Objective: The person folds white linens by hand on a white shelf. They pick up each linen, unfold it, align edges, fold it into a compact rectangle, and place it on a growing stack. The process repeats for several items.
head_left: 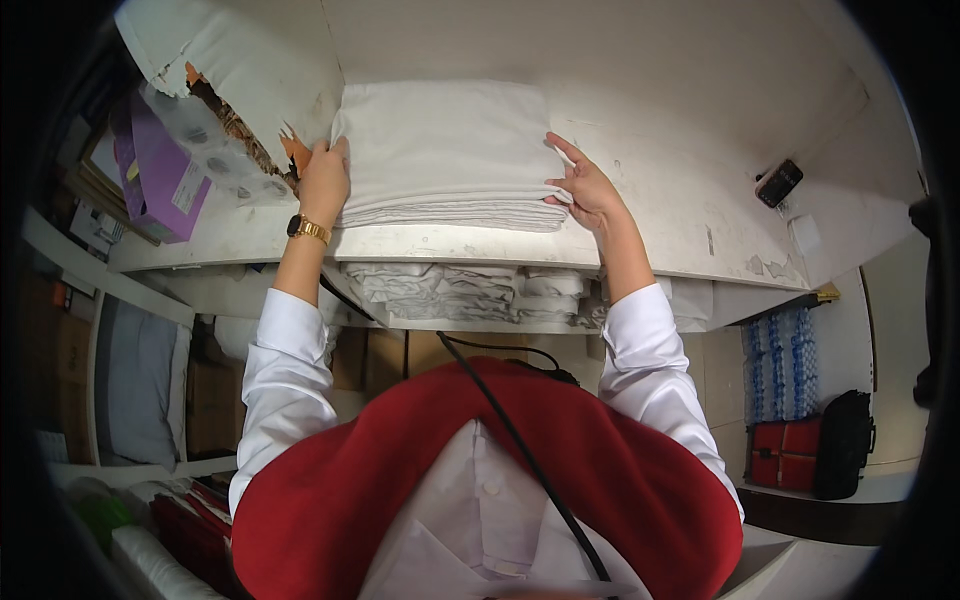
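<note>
A stack of folded white cloths lies flat on a white shelf top, its folded layers showing along the front edge. My left hand, with a gold-banded watch on the wrist, rests against the stack's left side. Its fingertips touch the cloth edge, and its thumb is hidden. At the opposite side, my right hand has its fingers spread, the index finger extended along the edge. Other fingertips of that hand touch the cloth near the front right corner.
A broken, splintered panel edge is close to my left hand, beside a purple box. A phone lies at the right. More folded white cloths fill the shelf below. Packed bottles and a black bag stand lower right.
</note>
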Tool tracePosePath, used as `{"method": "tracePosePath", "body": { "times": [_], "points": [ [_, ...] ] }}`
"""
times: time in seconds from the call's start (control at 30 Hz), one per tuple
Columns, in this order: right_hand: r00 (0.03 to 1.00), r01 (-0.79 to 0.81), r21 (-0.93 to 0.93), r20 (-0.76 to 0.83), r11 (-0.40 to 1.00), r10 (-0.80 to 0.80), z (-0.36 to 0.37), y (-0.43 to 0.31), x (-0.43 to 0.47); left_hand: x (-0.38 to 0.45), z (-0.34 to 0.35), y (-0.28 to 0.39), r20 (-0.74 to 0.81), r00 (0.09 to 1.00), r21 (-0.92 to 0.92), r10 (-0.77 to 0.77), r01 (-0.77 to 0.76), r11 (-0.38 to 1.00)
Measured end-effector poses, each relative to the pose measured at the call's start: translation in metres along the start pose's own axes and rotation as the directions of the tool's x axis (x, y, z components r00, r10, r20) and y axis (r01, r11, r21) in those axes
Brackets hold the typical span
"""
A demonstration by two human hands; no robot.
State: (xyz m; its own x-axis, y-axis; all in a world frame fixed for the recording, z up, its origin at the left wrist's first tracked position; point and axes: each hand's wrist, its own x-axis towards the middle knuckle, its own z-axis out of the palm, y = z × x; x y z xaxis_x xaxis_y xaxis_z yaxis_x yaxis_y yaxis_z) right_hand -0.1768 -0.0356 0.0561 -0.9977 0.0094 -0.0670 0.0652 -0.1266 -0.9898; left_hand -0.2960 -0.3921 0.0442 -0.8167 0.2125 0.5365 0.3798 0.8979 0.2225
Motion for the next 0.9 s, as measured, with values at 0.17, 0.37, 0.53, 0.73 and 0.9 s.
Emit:
{"method": "tracePosePath", "body": {
  "times": [0.17, 0.37, 0.53, 0.73, 0.9],
  "points": [
    [0.996, -0.074, -0.006, 0.042, 0.997, 0.075, 0.002, -0.001, -0.006, 0.003, 0.009, -0.009, 0.052, 0.998, 0.034, 0.034, -0.036, 0.999],
    [0.997, -0.066, -0.185, -0.040, 0.980, 0.060, 0.002, 0.006, -0.005, 0.000, 0.014, -0.014, 0.066, 0.997, -0.003, 0.049, -0.049, 0.999],
    [0.989, -0.056, -0.770, -0.132, 0.635, -0.072, 0.009, -0.014, -0.016, -0.005, 0.009, 0.003, 0.031, 0.996, 0.183, 0.087, -0.091, 0.979],
    [0.950, 0.142, -0.939, 0.040, 0.313, -0.311, 0.040, -0.036, 0.026, 0.032, 0.002, 0.059, 0.269, 0.939, 0.156, 0.213, -0.261, 0.953],
    [0.969, 0.226, -0.958, 0.202, 0.176, -0.145, 0.076, 0.013, 0.058, 0.010, 0.019, 0.097, 0.610, 0.792, 0.063, -0.009, -0.036, 0.997]
  ]
}}
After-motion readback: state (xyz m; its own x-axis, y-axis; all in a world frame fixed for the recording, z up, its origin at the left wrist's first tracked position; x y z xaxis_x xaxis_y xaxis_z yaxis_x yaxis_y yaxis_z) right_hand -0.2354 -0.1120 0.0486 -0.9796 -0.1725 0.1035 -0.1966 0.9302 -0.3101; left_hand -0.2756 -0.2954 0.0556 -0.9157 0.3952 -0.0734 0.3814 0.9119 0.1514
